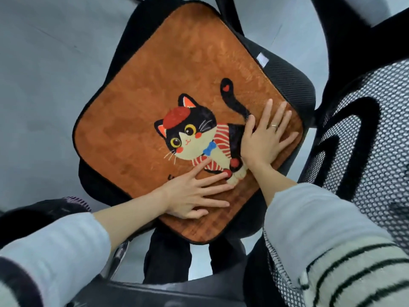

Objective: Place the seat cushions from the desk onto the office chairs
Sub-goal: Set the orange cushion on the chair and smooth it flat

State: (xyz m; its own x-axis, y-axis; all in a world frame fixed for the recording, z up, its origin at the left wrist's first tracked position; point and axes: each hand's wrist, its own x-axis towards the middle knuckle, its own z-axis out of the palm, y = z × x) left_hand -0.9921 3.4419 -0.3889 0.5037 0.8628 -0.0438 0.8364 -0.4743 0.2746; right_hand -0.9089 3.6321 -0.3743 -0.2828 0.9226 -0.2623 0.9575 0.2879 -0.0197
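- Head view shows our left hand point(188, 193) and right hand point(265, 138) both lying flat, fingers spread straight, pressing on the brown seat cushion point(168, 80); neither hand is clamped on anything.
- The cushion, with its cat picture point(199, 138), lies on the black office chair seat point(285, 76), turned at an angle so its corners do not line up with the seat's edges.
- We judge the placing nearly done: the cushion rests on the seat and we seem to be smoothing or settling it.
- The near corner hangs past the seat's front edge, above our dark trouser legs point(168, 258). If we lift off without squaring it, that overhang could let the cushion slide forward and drop to the grey floor point(44, 85).
- Both hands press on the near half only, so pushing hard there could tip or lift the far corner.
- A white label point(263, 59) sticks out at the cushion's right edge.
- The mesh chair back point(365, 140) stands close to our right; a sideways shove might jam the cushion against it.
- If the chair rolls or swivels, leaning on it might shift the seat away from us.
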